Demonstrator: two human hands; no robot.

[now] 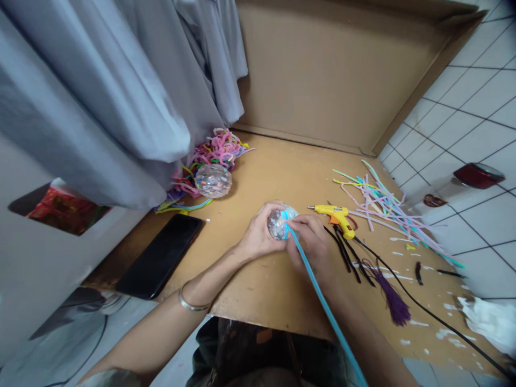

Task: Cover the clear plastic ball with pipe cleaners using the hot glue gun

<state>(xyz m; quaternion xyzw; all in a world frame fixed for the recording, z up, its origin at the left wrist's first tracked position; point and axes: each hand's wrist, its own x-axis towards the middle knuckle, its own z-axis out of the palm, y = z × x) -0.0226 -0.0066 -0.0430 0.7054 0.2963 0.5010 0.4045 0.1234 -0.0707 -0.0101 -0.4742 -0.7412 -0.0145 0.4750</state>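
A small clear ball point(277, 224) with glittery bits inside is cupped in my left hand point(258, 230), above the middle of the table. Bright blue pipe cleaner is wrapped around part of the ball. My right hand point(309, 242) presses its fingers against the ball's right side, pinching the blue pipe cleaner point(322, 301), whose long free end runs down past my right forearm. A larger clear ball point(213, 180) rests at the back left. Close to my right hand, a yellow glue gun point(336, 216) lies on its side.
Tangled pink and multicoloured pipe cleaners point(221, 148) are heaped at the back left. Pastel pipe cleaners point(379, 199) lie at right, with black strips point(342, 250), a purple tassel point(393, 301) and the glue gun's cord point(411, 295). A black phone point(161, 258) lies left. Grey curtain point(133, 97) hangs there.
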